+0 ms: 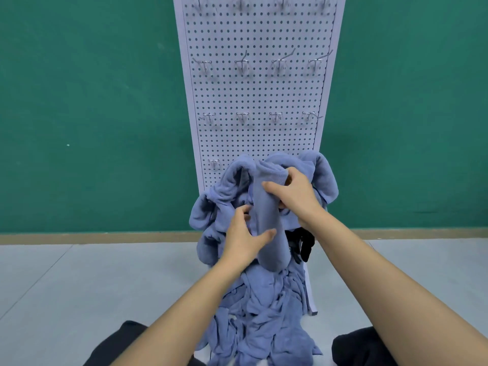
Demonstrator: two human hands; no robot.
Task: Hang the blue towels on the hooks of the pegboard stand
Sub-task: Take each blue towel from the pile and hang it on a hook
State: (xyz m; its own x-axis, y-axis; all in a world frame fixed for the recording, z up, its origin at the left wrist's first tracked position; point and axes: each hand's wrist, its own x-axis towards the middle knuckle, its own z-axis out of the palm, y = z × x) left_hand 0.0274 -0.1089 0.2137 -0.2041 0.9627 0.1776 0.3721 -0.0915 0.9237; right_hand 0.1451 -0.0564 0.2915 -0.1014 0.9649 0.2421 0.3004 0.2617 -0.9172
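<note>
A white pegboard stand point(258, 101) rises in front of me with rows of metal hooks point(241, 63). Several blue towels point(319, 175) hang bunched across its lowest row. One folded blue towel point(264, 207) hangs in the middle. My right hand point(293, 194) grips its upper part, thumb across the front. My left hand point(244, 239) holds it lower down, thumb pressed on the cloth. A heap of blue towels point(266, 320) lies on the floor below.
A green wall point(92, 101) stands behind the stand, and grey floor point(79, 286) spreads to both sides. A black object point(303, 243) shows under the hanging towels at the right. My dark-clothed knees point(361, 347) frame the heap.
</note>
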